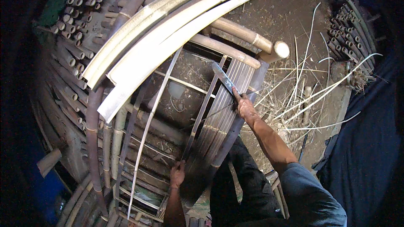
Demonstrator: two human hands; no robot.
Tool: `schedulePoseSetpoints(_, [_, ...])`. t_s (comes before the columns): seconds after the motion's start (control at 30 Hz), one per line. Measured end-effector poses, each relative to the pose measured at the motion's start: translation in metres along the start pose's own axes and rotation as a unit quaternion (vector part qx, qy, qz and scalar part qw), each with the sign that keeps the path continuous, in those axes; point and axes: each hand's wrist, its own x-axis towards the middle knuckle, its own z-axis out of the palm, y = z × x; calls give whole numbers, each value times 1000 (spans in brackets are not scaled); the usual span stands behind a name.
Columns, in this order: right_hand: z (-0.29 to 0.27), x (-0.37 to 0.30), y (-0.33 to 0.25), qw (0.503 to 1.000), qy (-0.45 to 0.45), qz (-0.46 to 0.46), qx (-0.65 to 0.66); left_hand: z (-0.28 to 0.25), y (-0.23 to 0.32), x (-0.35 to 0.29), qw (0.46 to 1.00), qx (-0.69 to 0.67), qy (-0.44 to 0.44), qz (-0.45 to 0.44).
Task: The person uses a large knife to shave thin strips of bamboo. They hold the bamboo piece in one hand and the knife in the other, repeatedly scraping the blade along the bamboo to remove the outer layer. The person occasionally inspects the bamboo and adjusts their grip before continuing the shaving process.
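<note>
My right hand is closed around the handle of a long knife, its flat, worn blade pointing away and to the left over a bench of split bamboo slats. Lower down, my left hand pinches the near end of a thin, dark bamboo strip, which runs up beside the slats toward the blade. Whether the blade touches this strip I cannot tell. A long pale strip lies across the frame to the left of my left hand.
Wide pale split bamboo pieces rest across the far left of the bamboo frame. Stacked bamboo poles line the left side. Thin shavings litter the ground at right, near a bundle of cut bamboo and a dark cloth.
</note>
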Motion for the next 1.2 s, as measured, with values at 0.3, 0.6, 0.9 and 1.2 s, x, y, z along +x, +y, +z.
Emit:
schedulePoseSetpoints(0.3, [26, 3, 27, 995, 62, -71, 22, 14, 16, -9, 997, 20, 36, -67])
schedulePoseSetpoints(0.6, [20, -2, 28, 996, 58, -61, 25, 17, 0, -6, 997, -3, 74, -16])
schedulePoseSetpoints(0.9, [-12, -4, 34, 984, 110, -111, 87, 9, -24, 5, 998, 42, 10, -51])
schedulePoseSetpoints(1.2, [-43, 20, 35, 988, 36, -150, 4, 2, 18, 5, 991, 73, -28, -108])
